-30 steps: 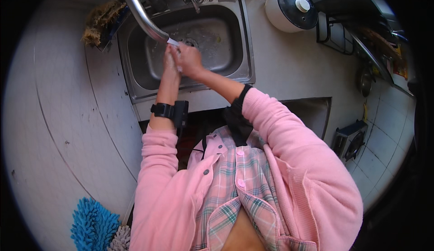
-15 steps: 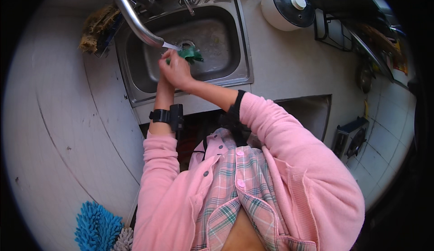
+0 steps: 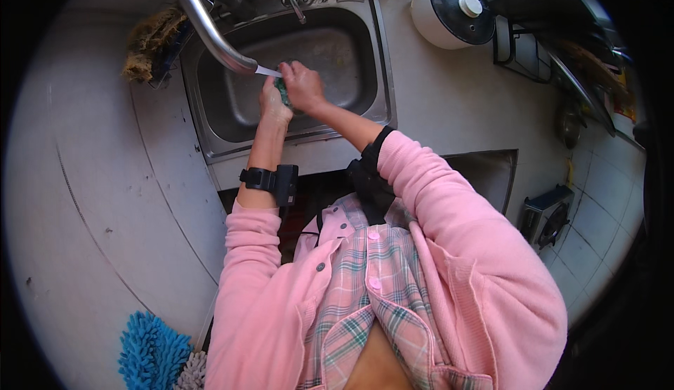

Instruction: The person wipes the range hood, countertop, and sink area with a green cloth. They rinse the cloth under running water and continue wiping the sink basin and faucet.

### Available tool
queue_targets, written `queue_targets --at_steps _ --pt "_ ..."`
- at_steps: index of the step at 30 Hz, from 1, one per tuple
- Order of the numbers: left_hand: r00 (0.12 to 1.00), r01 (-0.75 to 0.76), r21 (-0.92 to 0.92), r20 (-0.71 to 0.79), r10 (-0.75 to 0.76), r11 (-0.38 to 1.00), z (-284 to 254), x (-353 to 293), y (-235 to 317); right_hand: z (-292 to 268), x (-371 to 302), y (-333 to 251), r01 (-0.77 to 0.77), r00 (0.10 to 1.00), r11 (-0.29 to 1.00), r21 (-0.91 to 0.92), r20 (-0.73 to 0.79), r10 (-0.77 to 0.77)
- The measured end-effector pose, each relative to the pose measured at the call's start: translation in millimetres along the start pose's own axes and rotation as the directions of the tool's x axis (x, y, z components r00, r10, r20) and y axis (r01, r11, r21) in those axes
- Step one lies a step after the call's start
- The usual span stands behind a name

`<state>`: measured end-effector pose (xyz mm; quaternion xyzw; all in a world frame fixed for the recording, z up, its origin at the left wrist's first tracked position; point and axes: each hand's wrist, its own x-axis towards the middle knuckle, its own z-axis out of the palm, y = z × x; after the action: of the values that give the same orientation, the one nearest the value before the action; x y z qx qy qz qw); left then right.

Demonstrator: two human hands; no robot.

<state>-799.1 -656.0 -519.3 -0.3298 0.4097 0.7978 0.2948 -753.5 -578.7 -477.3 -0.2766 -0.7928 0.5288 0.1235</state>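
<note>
Both hands are over the steel sink (image 3: 385, 98), under the curved tap (image 3: 223, 47), with water (image 3: 268, 72) running from its end. A crumpled green thing (image 3: 282, 92) is pressed between my hands; its kind cannot be made out. My left hand (image 3: 275, 106) cups it from the left and below. Bent over its upper right side is my right hand (image 3: 303, 87), with the fingers closed against it under the stream. Most of the green thing is hidden by the fingers.
A second small tap (image 3: 295, 4) stands at the sink's back edge. Brown fibrous scrubbing material (image 3: 151, 42) lies left of the sink. A white pot with a dark lid (image 3: 449, 14) sits on the right counter, near a dish rack (image 3: 523, 49). A blue shaggy cloth (image 3: 151, 351) lies lower left.
The green thing, which hung loose below my hands, is now bunched between them. My right hand has moved up and right; my left wrist has turned and shifted right.
</note>
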Motion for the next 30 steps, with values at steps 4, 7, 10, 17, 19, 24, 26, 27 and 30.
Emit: queue_targets --at_steps 4,7,10,17,19,24,26,27,30 --pt "0.998 -0.066 0.096 0.031 0.063 0.993 11 -8 8 -10 27 48 -0.261 0.841 0.951 -0.169 0.444 0.309" --pt "0.966 -0.252 0.36 0.145 0.213 0.898 6 -26 21 -16 49 68 -0.539 0.71 0.826 0.169 0.618 0.337" --pt "0.938 -0.342 0.251 0.154 0.312 0.906 -6 -31 29 -16 49 56 -0.587 0.727 0.706 0.397 0.642 0.244" --pt "0.997 -0.072 0.193 -0.008 0.075 0.979 -32 16 20 10 8 -14 0.076 0.938 0.987 -0.143 0.347 -0.022" --pt "0.921 -0.109 0.169 0.388 0.036 0.98 -31 25 13 13 12 -19 0.154 0.901 0.965 -0.211 0.431 -0.05" --pt "0.995 0.074 0.01 0.068 -0.075 0.997 -15 18 -11 7 25 -17 0.056 0.992 0.958 -0.283 0.128 -0.02" --pt "0.998 0.062 0.014 -0.003 -0.062 0.998 -12 10 -9 4 18 -17 0.076 0.965 0.949 -0.305 0.26 0.006" --pt "0.997 0.072 0.04 -0.006 -0.072 0.997 -10 7 -7 3 15 -18 0.086 0.948 0.958 -0.275 0.317 0.006" --pt "0.991 0.107 0.071 -0.09 -0.1 0.992 -3 -1 1 6 8 -17 0.089 0.95 0.969 -0.229 0.312 -0.014"
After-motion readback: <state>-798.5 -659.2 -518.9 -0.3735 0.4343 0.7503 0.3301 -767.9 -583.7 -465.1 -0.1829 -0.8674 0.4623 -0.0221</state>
